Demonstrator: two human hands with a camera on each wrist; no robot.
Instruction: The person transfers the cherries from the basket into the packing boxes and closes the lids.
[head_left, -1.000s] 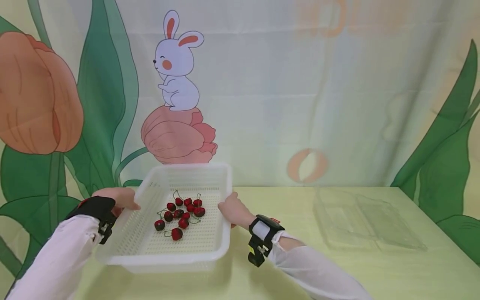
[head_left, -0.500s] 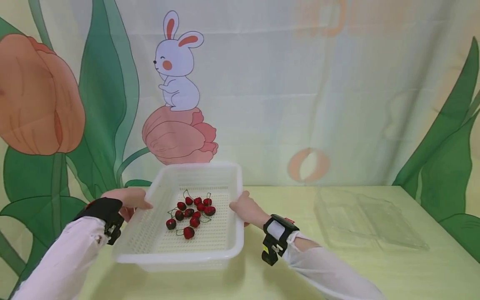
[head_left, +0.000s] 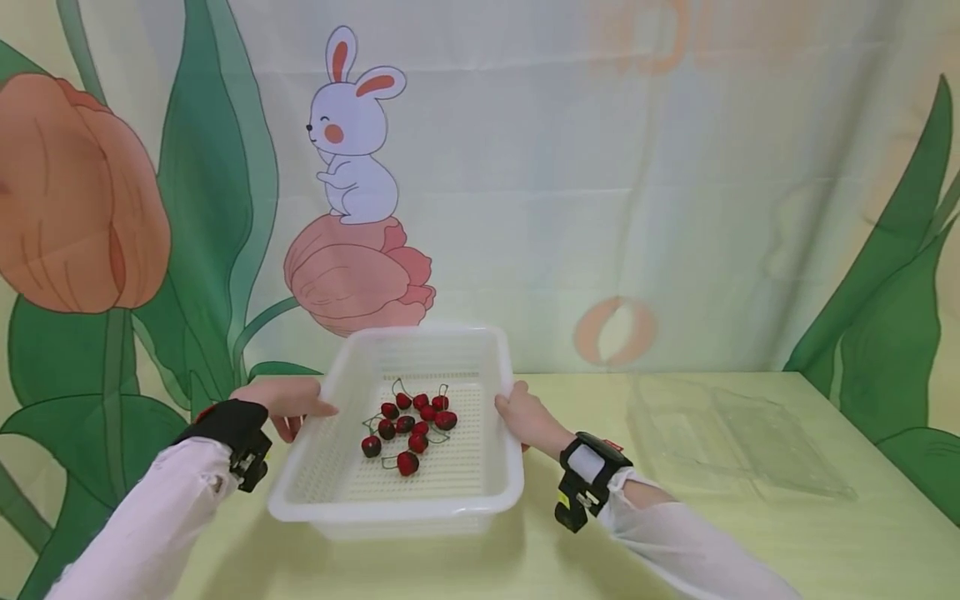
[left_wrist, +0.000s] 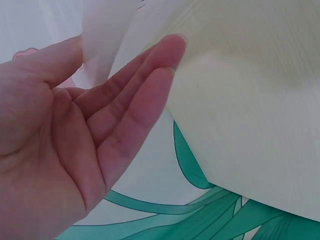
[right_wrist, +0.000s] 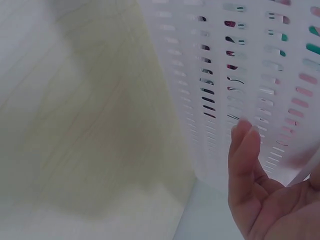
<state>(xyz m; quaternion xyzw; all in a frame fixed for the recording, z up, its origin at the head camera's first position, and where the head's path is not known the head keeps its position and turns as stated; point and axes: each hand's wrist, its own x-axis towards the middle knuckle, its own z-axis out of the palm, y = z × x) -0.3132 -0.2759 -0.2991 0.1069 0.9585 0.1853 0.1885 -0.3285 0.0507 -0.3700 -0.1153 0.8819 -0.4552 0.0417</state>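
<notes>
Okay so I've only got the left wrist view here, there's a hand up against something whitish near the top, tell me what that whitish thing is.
Observer: It's the side of a white basket.
Operator: Anything in it?
Observer: Yes, red cherries, several with stems.
Operator: And who has its opposite side?
Observer: The right hand grips it there.

There are twelve cherries [head_left: 406, 425], one basket [head_left: 397, 507], one clear plastic container [head_left: 776, 442] and two black wristbands [head_left: 225, 422].
</notes>
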